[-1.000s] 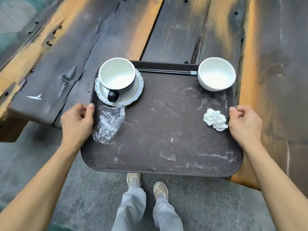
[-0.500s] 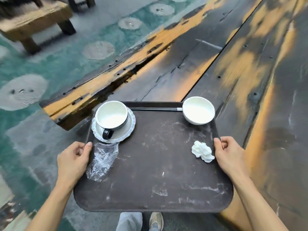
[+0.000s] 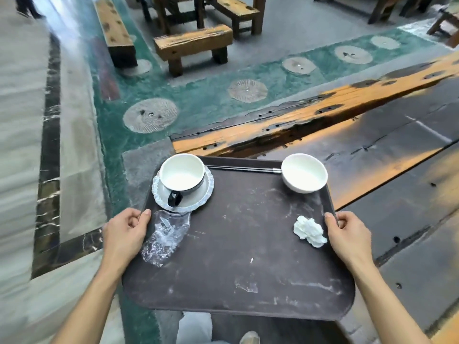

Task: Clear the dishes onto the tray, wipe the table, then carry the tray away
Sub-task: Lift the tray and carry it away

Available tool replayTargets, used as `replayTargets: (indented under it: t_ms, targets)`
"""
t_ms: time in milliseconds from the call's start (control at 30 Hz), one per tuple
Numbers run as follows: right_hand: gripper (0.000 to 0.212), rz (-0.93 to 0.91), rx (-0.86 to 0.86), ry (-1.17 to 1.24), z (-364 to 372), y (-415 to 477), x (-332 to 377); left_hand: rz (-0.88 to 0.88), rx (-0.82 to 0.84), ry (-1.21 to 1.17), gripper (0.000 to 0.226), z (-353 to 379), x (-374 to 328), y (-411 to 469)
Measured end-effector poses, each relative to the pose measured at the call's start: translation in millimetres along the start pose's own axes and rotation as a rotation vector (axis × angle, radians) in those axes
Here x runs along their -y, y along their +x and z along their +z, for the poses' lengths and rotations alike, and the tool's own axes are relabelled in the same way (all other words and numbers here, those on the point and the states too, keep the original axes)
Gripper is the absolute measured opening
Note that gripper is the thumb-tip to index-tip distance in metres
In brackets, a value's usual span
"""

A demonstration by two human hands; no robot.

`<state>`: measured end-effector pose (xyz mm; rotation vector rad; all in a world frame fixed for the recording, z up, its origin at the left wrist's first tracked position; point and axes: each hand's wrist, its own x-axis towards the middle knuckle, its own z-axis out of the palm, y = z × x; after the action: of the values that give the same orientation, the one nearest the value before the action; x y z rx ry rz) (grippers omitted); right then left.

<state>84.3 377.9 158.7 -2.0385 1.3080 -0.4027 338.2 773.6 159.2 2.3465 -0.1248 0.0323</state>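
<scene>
I hold a dark brown tray point(image 3: 238, 264) level in front of me. My left hand point(image 3: 124, 234) grips its left rim and my right hand point(image 3: 347, 234) grips its right rim. At the tray's far left a white cup with a black handle point(image 3: 182, 176) stands on a scalloped saucer point(image 3: 198, 199). A white bowl point(image 3: 304, 173) sits at the far right, with black chopsticks point(image 3: 243, 168) lying along the far rim between the two. A crumpled clear plastic wrapper point(image 3: 164, 235) lies by my left thumb, and a wadded white tissue point(image 3: 309, 230) by my right thumb.
The dark wooden table with orange worn edges point(image 3: 387, 155) stretches to my right, its corner just beyond the tray. Green carpet with round stone insets point(image 3: 203, 95) lies ahead. Wooden benches point(image 3: 193, 45) stand further off. Pale floor with a dark marble strip point(image 3: 49, 135) runs on the left.
The tray has come off the table and swung left with me; the view now looks up across the floor toward the benches. Both hands keep their grip, and the dishes have not shifted.
</scene>
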Motion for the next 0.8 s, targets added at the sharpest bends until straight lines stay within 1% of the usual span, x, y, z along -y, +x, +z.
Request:
replayTargets:
  t_ms: [133,233,467,600,800]
  targets:
    - [0.021,-0.078,0.054,-0.016,40,4,57,-0.032,-0.078,-0.003,0.031,-43,34,29]
    - [0.024,-0.141,0.084,-0.036,69,4,99,-0.064,-0.105,-0.046,0.032,-71,58,51]
    - [0.029,-0.242,0.153,-0.053,143,-6,191,-0.103,-0.181,-0.023,0.034,-131,118,101]
    - [0.026,-0.297,0.194,-0.058,175,-3,232,-0.137,-0.237,0.022,0.034,-151,141,120]
    - [0.024,-0.345,0.246,-0.063,214,17,282,-0.179,-0.275,-0.002,0.033,-160,158,149]
